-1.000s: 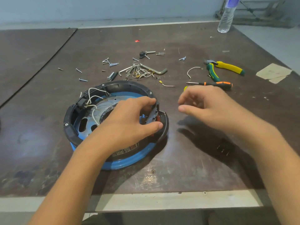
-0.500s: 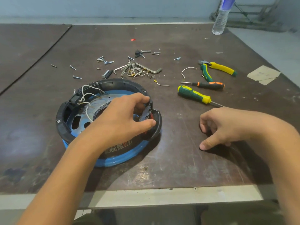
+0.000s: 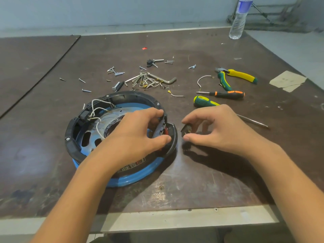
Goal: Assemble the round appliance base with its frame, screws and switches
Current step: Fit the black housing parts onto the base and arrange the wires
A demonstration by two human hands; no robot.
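The round appliance base [image 3: 133, 178], blue with a black frame [image 3: 70, 137] on top, lies on the brown table left of centre, white wires [image 3: 95, 109] looping inside it. My left hand [image 3: 136, 135] reaches over the base and grips the black switch bracket [image 3: 162, 126] at the frame's right edge between thumb and fingers. Just right of the base, my right hand [image 3: 213, 130] pinches a small black switch [image 3: 186, 130] with brass contacts, held slightly above the table. Loose screws [image 3: 115, 71] lie scattered beyond the base.
Behind the base lie a bundle of hex keys [image 3: 154, 79] and wire pieces. To the right are a green-yellow screwdriver [image 3: 205, 101], an orange-black screwdriver [image 3: 226, 94] and pliers [image 3: 235, 76]. A water bottle [image 3: 238, 20] stands at the far right, tape [image 3: 287, 80] beside the table edge.
My right hand dropped to the table right of the base, picked up the small black switch and brought it left toward the base. My left hand kept its grip on the bracket.
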